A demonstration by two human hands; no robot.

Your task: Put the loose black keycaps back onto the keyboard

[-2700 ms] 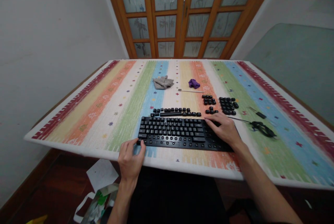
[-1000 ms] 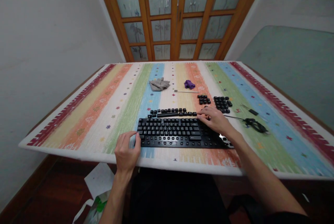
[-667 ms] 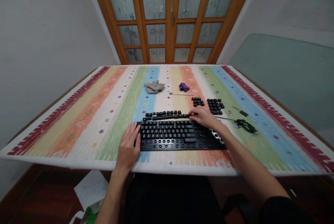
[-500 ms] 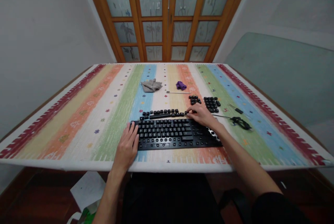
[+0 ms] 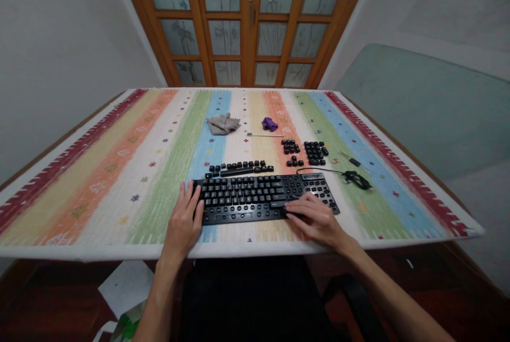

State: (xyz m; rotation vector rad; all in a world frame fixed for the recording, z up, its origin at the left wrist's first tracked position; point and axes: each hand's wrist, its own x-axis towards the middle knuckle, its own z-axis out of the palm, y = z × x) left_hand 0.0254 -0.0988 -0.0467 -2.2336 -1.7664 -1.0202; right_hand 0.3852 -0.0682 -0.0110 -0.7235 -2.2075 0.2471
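A black keyboard point(image 5: 239, 193) lies near the table's front edge, with part of its keycaps on and bare key sockets along the lower rows and the right side. My left hand point(image 5: 184, 217) rests on its left end, fingers stretched out. At the lower rows, right of the long keys, my right hand point(image 5: 313, 217) has thumb and fingers pinched together on a small black keycap, mostly hidden by the fingertips. Just behind the keyboard lies a row of loose keycaps point(image 5: 247, 165), with a long space bar point(image 5: 237, 171) among them.
More loose keycaps point(image 5: 315, 153) lie in groups behind the right side. Also on the striped tablecloth point(image 5: 159, 145) are a grey cloth point(image 5: 223, 124), a purple cloth point(image 5: 270, 124), a thin brush point(image 5: 265, 135), a small dark tool point(image 5: 354, 162) and the coiled cable point(image 5: 358, 179).
My right hand has moved from the right end of the loose keycap row toward me, onto the keyboard's lower rows, with a keycap taken. My left hand stays on the keyboard's left end.
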